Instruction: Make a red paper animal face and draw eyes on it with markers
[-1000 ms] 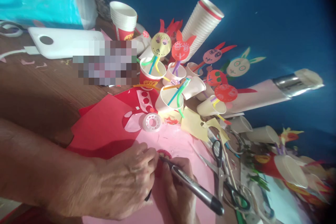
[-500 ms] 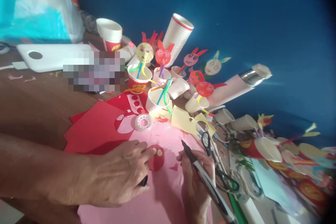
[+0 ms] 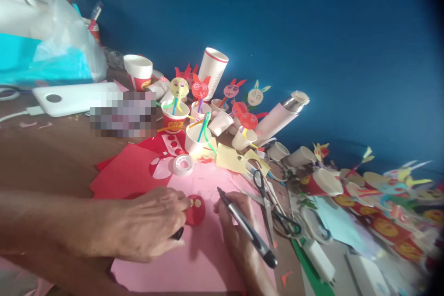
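Note:
My left hand [image 3: 152, 224] rests on the pink paper [image 3: 208, 263], its fingertips at the left edge of a red paper circle [image 3: 196, 212] that carries two small pale dots. A black pen cap [image 3: 178, 233] sticks out between its thumb and curled fingers. To the right, my right hand [image 3: 239, 231] is closed round a grey and black marker [image 3: 248, 229], whose dark tip points up and left above the paper, right of the circle. A white tape roll [image 3: 183, 165] lies at the paper's upper edge, beside red sheets [image 3: 126, 171].
Scissors [image 3: 265, 199] lie right of my right hand, near cables and a white charger [image 3: 319, 259]. Paper cups with animal faces on straws, such as a yellow one [image 3: 179, 88], stand behind the paper. A pink flask [image 3: 280, 120] leans behind them. A white power bank [image 3: 76, 97] lies left.
The camera view has shifted, so cups and flask appear further left and somewhat lower. Both hands keep their hold, and the marker's tip remains right of the red circle.

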`<state>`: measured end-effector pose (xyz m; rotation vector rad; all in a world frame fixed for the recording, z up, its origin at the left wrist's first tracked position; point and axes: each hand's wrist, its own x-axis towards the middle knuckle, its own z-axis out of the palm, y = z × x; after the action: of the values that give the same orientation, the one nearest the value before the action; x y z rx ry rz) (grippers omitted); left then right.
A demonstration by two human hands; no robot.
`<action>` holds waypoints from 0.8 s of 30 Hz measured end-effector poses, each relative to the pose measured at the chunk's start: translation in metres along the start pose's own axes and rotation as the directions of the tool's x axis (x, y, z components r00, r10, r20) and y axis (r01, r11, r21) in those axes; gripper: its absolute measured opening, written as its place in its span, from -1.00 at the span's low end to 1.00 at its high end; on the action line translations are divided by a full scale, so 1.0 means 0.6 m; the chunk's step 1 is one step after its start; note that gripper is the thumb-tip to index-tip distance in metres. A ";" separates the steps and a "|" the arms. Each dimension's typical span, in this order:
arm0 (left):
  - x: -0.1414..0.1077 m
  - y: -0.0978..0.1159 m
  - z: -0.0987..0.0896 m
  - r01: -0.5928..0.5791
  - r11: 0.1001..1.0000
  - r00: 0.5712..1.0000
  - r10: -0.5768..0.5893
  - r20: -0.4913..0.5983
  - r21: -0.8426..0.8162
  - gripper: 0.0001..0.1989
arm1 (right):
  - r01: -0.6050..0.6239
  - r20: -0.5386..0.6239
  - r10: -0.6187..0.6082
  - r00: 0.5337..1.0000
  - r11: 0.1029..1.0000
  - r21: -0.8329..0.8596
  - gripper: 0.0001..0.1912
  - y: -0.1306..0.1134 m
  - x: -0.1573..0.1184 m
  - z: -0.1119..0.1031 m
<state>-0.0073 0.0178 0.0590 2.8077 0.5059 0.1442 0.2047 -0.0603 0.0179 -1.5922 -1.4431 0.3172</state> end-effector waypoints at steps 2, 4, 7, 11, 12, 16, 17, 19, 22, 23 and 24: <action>-0.002 -0.001 0.003 -0.008 1.000 0.997 0.009 0.083 -0.006 -0.76 | 0.058 0.095 -0.053 0.994 0.997 -0.050 -0.97 0.002 -0.003 0.001; -0.001 -0.003 0.000 -0.009 1.000 0.989 0.013 0.147 -0.028 -0.74 | 0.114 0.126 -0.104 0.986 0.991 -0.074 -0.97 0.003 -0.005 0.001; 0.001 -0.007 -0.014 -0.004 0.999 0.982 0.013 0.186 -0.047 -0.73 | 0.067 0.092 -0.058 0.994 0.993 -0.098 -0.95 -0.002 -0.007 -0.001; -0.006 0.004 -0.037 0.029 0.999 0.978 -0.036 0.206 0.039 -0.72 | -0.065 0.133 0.075 0.988 0.995 -0.073 -0.94 -0.015 -0.007 -0.008; -0.010 0.011 -0.039 0.014 0.998 0.982 -0.024 0.186 0.056 -0.71 | -0.086 0.150 0.094 0.984 0.995 -0.055 -0.95 -0.016 -0.006 -0.008; -0.021 0.040 -0.024 -0.075 0.993 0.997 0.073 0.029 0.087 -0.61 | -0.048 0.016 0.049 0.999 0.998 -0.031 -0.92 -0.006 -0.002 0.003; -0.022 0.045 -0.015 -0.075 0.992 0.997 0.074 0.009 0.097 -0.56 | -0.023 -0.024 0.022 0.999 0.999 -0.025 -0.90 -0.001 -0.002 0.007; -0.021 0.048 0.002 -0.096 0.988 0.995 0.099 -0.018 0.121 -0.53 | 0.002 -0.041 -0.002 0.999 1.000 0.005 -0.88 0.006 -0.003 0.012; -0.016 0.041 0.025 -0.113 0.985 0.992 0.120 -0.043 0.129 -0.56 | -0.040 -0.017 0.040 0.999 0.999 0.027 -0.86 0.010 -0.005 0.014; -0.014 0.038 0.030 -0.104 0.987 0.993 0.111 -0.050 0.124 -0.57 | -0.052 -0.011 0.052 0.999 0.998 0.028 -0.86 0.009 -0.005 0.014; -0.014 0.036 0.035 -0.096 0.989 0.993 0.102 -0.055 0.115 -0.58 | -0.061 0.000 0.061 0.998 0.998 0.034 -0.87 0.007 -0.004 0.014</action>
<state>-0.0048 -0.0097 0.0450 2.9473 0.3997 0.2287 0.2008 -0.0582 0.0089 -1.6109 -1.3836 0.3748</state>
